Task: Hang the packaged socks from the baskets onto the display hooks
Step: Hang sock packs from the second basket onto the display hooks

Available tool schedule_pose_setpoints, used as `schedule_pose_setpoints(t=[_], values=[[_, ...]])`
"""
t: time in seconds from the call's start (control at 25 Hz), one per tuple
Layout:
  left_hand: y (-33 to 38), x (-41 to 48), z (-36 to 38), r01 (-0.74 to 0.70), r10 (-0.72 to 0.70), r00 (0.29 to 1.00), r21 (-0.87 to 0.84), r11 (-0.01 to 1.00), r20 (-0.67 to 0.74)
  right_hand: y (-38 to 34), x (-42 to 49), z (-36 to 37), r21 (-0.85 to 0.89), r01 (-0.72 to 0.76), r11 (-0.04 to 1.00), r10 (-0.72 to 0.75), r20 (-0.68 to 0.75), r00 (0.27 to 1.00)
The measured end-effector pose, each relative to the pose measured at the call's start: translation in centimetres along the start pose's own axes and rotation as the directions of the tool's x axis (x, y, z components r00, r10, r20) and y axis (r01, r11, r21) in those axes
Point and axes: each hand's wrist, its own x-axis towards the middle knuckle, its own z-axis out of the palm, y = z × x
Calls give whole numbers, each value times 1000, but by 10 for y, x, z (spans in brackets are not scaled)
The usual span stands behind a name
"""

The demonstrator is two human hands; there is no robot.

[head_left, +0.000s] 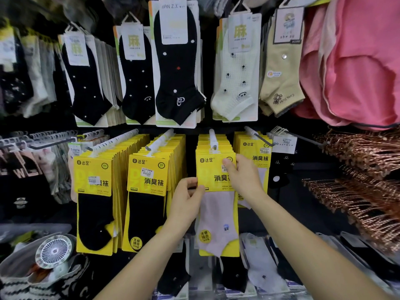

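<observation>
Containers: one woven bag (19, 276) sits at lower left, mouth open. Inside it lies one small round fan (54, 251) with a white grille; other contents are too dim to identify. No basket can be made out with certainty.

Middle row, yellow-carded sock packs: four stacks hang on four white hooks. Stack one (94, 204) and stack two (147, 200) show black socks in front. Stack three is fronted by the pack with the pale pink sock (217, 213), whose card sits at the tip of its display hook (213, 140). Stack four (257, 152) hangs just right of it, partly behind the right hand.

Left hand (187, 202): thumb and fingers pinched on the left edge of the pink-sock pack, at the lower corner of its yellow header. Right hand (244, 176): fingers nearly closed, thumb pressed on the header's upper right face, gripping that same pack.

Upper row: five front packs counted, three with black dotted socks (177, 68), one cream (234, 83), one tan (281, 79). Pink fabric (357, 61) hangs at upper right; copper-coloured hangers (368, 180) are piled at right. More packs lie in the bottom row, count unclear.
</observation>
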Motion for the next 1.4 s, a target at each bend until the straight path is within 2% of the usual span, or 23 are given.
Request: schedule_pose_setpoints(t=[0.12,0.2,0.28,0.4,0.48,0.64,0.72,0.84,0.92,1.0,1.08,1.24,1.4], values=[[-8,4,1,-4,5,999,44,999,-44,13,-6,2,-9,-25,1000,24,-25,999],[-2,16,3,-24,27,995,36,999,-96,17,-12,0,62,-43,997,47,-76,996],[14,33,7,-14,7,993,-55,998,-116,19,-10,-2,173,-57,983,65,-41,997],[37,58,13,107,-106,994,-277,955,19,17,2,-1,397,-163,903,88,199,976],[38,69,17,206,-182,978,-367,907,98,15,9,2,445,-192,875,60,294,954],[29,71,23,262,-198,962,-428,865,189,18,18,11,458,-149,876,13,288,958],[23,73,23,252,-176,963,-446,859,204,19,19,10,506,-203,838,40,314,949],[22,86,19,202,-149,978,-471,859,148,22,33,4,605,-299,738,122,316,941],[27,102,17,235,-193,972,-490,839,135,22,45,2,614,-348,709,171,329,929],[30,118,18,310,-253,950,-500,808,181,23,58,6,603,-360,712,198,320,927],[29,129,20,378,-298,925,-502,778,235,22,66,12,635,-393,665,228,328,917],[27,136,25,422,-294,904,-535,732,310,17,77,18,605,-453,655,322,319,891],[25,135,32,419,-272,906,-603,678,324,13,75,20,587,-439,681,295,328,897]])
